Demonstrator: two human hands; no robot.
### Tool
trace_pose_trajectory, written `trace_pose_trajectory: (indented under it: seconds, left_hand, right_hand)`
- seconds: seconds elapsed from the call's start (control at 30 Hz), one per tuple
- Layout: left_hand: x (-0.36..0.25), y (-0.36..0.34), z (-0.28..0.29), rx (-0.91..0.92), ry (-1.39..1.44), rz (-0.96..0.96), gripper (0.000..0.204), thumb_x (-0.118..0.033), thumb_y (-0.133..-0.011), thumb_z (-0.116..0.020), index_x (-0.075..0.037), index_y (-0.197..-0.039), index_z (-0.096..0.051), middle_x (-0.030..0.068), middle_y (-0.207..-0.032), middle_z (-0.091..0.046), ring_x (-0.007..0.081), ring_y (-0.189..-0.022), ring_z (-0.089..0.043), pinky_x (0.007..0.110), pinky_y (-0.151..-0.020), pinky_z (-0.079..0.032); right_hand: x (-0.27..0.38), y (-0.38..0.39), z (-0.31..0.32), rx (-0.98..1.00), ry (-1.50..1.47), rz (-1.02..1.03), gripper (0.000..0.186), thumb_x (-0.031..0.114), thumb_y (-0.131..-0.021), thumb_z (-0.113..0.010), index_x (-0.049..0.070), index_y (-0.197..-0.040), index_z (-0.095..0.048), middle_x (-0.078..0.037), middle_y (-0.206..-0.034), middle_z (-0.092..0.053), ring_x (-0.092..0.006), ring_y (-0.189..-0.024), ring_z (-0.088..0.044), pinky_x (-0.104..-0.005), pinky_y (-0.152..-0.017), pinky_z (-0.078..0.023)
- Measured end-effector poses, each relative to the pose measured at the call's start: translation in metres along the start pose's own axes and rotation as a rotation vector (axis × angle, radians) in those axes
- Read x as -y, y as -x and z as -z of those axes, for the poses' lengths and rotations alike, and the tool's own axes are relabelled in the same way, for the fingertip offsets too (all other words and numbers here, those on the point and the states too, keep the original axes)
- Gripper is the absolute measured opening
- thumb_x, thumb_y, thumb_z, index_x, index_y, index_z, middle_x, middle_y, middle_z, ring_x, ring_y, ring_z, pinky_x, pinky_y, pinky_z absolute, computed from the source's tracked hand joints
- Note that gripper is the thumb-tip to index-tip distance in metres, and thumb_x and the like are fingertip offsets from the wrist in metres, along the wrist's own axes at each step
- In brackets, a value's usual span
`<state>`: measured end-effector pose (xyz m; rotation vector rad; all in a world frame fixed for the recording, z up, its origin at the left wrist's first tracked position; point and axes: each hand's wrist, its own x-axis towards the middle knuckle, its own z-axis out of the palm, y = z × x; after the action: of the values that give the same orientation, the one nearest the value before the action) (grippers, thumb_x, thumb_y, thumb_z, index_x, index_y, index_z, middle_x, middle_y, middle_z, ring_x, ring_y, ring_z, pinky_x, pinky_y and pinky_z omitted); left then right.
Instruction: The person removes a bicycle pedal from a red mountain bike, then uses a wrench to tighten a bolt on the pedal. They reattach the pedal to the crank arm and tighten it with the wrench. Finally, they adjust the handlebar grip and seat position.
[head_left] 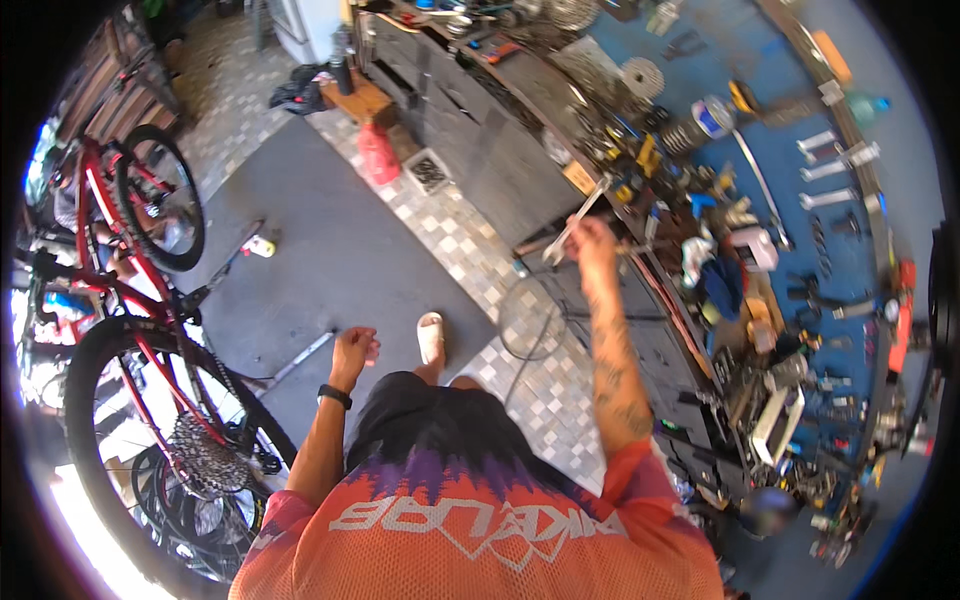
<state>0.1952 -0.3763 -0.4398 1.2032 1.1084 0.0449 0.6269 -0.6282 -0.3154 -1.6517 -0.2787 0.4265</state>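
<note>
My right hand (592, 247) is closed around a silver wrench (580, 222), held up beside the edge of the workbench. One end of the wrench points toward the bench and its wider jaw end sticks out past my fingers. My left hand (356, 350) hangs over the dark mat, its fingers loosely bent and a little apart, with nothing visible in it. A watch (335, 397) is on the left wrist. To the left of that hand stands a red bicycle (150, 285), its rear cassette (208, 455) facing me.
Tools and parts crowd the workbench (520, 95) on the right, below a blue wall hung with wrenches (828, 172). A repair stand (300, 357) has its legs on the dark mat (330, 225). Farther off are a red bag (377, 155) and a wooden box (358, 100).
</note>
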Motion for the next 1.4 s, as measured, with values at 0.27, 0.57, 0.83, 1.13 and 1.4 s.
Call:
trace_pose_trajectory:
  seconds: [0.27,0.57,0.83,1.13,1.4]
  left_hand:
    - [-0.152,-0.041,0.084,-0.484,0.056,-0.204,0.025,-0.022,-0.106,-0.061,-0.003,-0.119,-0.071,0.0047,-0.09,-0.074,0.0103,-0.074,-0.068,0.026,-0.064,-0.056]
    - [-0.127,0.003,0.092,-0.979,0.403,-0.049,0.024,-0.021,-0.105,-0.062,-0.001,-0.114,-0.072,0.007,-0.088,-0.075,0.0128,-0.072,-0.069,0.029,-0.064,-0.057]
    - [-0.176,0.039,0.101,-1.275,0.372,-0.023,0.02,-0.015,-0.105,-0.061,-0.002,-0.116,-0.07,0.0072,-0.089,-0.074,0.013,-0.073,-0.069,0.029,-0.065,-0.056]
    - [-0.357,0.077,0.294,-1.99,-0.447,-0.33,0.037,-0.007,-0.101,-0.062,-0.003,-0.138,-0.06,0.0219,-0.124,-0.07,0.0378,-0.11,-0.07,0.045,-0.093,-0.055]
    - [-0.377,0.088,0.421,-2.038,-0.775,0.238,0.087,-0.01,-0.088,-0.072,-0.005,-0.165,-0.03,0.0245,-0.146,-0.057,0.042,-0.134,-0.055,0.053,-0.113,-0.043]
  right_hand:
    - [-0.044,-0.345,0.018,0.053,0.304,-0.229,0.018,0.02,-0.098,-0.074,0.006,-0.109,-0.072,-0.005,-0.084,-0.068,-0.0124,-0.063,-0.062,-0.0258,-0.051,-0.05]
    - [-0.076,-0.407,0.039,0.095,0.655,-0.177,0.028,0.013,-0.095,-0.071,0.002,-0.12,-0.065,-0.009,-0.07,-0.063,-0.0176,-0.05,-0.056,-0.0334,-0.038,-0.04]
    - [0.003,-0.428,-0.086,-0.46,1.026,0.396,0.031,0.025,-0.1,-0.072,0.004,-0.123,-0.07,-0.018,-0.121,-0.075,-0.0309,-0.101,-0.073,-0.0401,-0.085,-0.058]
    - [0.188,-0.306,-0.663,0.723,-0.11,0.518,0.031,0.023,-0.109,-0.064,-0.001,-0.128,-0.066,-0.008,-0.111,-0.072,-0.0153,-0.096,-0.067,-0.0274,-0.081,-0.055]
    - [0.375,0.009,-0.928,1.508,-0.782,0.433,0.041,0.038,-0.112,-0.054,0.001,-0.122,-0.066,-0.008,-0.103,-0.066,-0.0143,-0.09,-0.063,-0.0287,-0.079,-0.051]
